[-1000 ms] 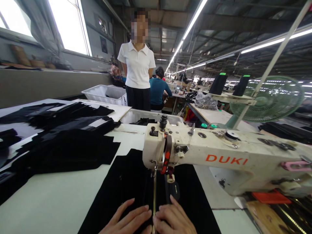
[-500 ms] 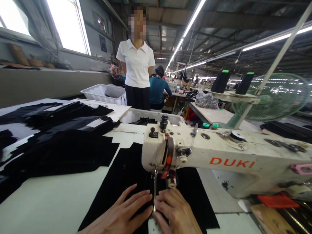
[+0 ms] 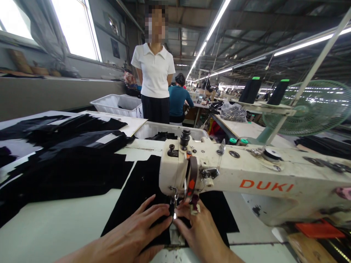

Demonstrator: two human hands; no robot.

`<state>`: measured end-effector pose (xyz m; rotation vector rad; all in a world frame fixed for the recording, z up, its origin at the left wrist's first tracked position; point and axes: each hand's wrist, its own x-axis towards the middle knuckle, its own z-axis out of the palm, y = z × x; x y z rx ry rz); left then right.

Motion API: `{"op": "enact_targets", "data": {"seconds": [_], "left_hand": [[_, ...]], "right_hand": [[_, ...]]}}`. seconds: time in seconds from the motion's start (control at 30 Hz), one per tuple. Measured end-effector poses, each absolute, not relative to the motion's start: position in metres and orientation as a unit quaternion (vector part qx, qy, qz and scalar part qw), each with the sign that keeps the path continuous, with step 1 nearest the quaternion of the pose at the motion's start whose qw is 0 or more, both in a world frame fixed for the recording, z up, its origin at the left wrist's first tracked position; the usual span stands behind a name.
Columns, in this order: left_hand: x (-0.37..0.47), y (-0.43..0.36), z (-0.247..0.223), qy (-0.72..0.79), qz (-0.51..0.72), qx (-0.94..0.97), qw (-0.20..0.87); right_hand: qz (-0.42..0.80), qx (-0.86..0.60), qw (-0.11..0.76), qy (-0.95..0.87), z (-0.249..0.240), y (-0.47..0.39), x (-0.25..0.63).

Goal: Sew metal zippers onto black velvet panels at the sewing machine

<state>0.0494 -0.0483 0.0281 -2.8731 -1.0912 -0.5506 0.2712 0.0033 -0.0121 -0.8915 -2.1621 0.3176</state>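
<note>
A piece of black fabric (image 3: 134,193) lies flat under the head of a white sewing machine (image 3: 219,168) lettered "DUKI". My left hand (image 3: 142,226) rests on the fabric left of the needle area, fingers stretched and slightly spread. On the other side, my right hand (image 3: 196,223) presses the cloth close to the needle area, its thumb apart from the fingers. Part of the right fingers is hidden behind the machine head. A bright metal tip (image 3: 174,215) shows between the two hands.
Stacked black fabric pieces (image 3: 68,171) with paper labels cover the table's left side. White plastic bins (image 3: 117,104) stand beyond it. A person in a white shirt (image 3: 153,69) faces me; another in teal (image 3: 178,100) sits behind. Thread cones (image 3: 250,91) and a green fan (image 3: 304,109) stand right.
The black fabric has slid away from me under the machine head, its near edge now showing. Both hands have moved forward with it, and the right fingers are further beneath the head.
</note>
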Motion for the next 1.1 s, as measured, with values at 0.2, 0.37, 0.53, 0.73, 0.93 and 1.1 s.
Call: {"op": "enact_targets", "data": {"seconds": [0.2, 0.37, 0.53, 0.73, 0.93, 1.1], "left_hand": [[0.046, -0.039, 0.023, -0.348, -0.149, -0.926, -0.017], [0.044, -0.040, 0.020, -0.349, -0.186, -0.918, -0.021], [0.048, -0.043, 0.016, -0.374, -0.199, -0.906, -0.008], [0.054, -0.043, 0.019, -0.364, -0.199, -0.909, -0.024], [0.056, -0.040, 0.014, -0.378, -0.162, -0.911, -0.038], [0.055, -0.036, 0.012, -0.373, -0.158, -0.913, -0.039]], "right_hand": [[0.103, -0.382, 0.387, -0.833, -0.021, 0.010, 0.270], [0.077, -0.394, 0.370, -0.838, -0.033, 0.012, 0.274], [0.064, -0.387, 0.361, -0.846, -0.031, 0.014, 0.275], [0.046, -0.408, 0.342, -0.845, -0.026, 0.012, 0.277], [0.007, -0.447, 0.306, -0.841, -0.023, 0.005, 0.267], [0.006, -0.474, 0.283, -0.834, -0.018, 0.027, 0.253]]}}
